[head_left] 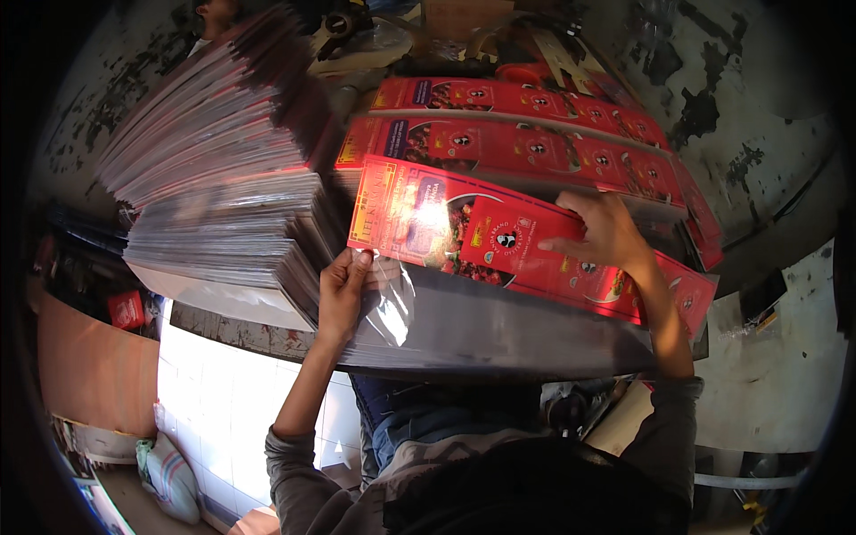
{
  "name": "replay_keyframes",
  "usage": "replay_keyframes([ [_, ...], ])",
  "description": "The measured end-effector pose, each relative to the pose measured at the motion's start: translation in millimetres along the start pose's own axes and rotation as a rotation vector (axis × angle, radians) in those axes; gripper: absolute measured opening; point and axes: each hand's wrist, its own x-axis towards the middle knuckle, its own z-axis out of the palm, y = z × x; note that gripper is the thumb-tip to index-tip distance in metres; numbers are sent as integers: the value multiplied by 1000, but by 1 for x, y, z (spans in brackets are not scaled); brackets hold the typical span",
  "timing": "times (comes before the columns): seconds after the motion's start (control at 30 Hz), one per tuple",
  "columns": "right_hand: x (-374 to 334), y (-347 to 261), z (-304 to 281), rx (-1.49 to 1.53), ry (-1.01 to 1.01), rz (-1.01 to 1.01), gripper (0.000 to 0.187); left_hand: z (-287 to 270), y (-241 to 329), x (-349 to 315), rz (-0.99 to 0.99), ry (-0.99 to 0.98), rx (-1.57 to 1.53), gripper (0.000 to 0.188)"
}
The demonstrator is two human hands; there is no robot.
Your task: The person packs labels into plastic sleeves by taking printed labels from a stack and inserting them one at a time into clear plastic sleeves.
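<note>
L hand (341, 290) pinching long glossy red sheet (508, 236) w/ food pics (456, 250), R hand (606, 232) part-spread over it, grip unclear.

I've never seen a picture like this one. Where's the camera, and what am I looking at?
No machine here: these are a person's own bare hands. A wide fisheye camera worn on the head looks down, so straight edges bend near the rim. On the worktop, fanned stacks of thin sheets stand at the left, more red printed sheets lie behind, and a smooth grey stack is in front. The left hand pinches a corner of one red printed panel; the right hand lies over its other half.
</note>
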Motion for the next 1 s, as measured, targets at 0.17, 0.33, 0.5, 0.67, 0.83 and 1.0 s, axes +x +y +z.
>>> replay_keyframes([
  [0.17,18,-30,42,-3,-64,210,54,8,7,-2,14,9,68,28],
  [0.33,22,-30,59,-176,144,-2,52,1,5,-1,-12,38,137,29],
  [0.5,32,-14,42,-227,191,-132,51,3,-3,-1,13,-10,46,24],
  [0.67,35,-13,34,-208,194,-201,48,10,6,-4,-42,-23,45,24],
  [0.83,37,-17,29,-243,206,-250,45,12,8,-6,-34,-11,41,25],
  [1.0,39,-19,29,-284,293,-329,47,12,8,-6,-53,29,77,26],
])
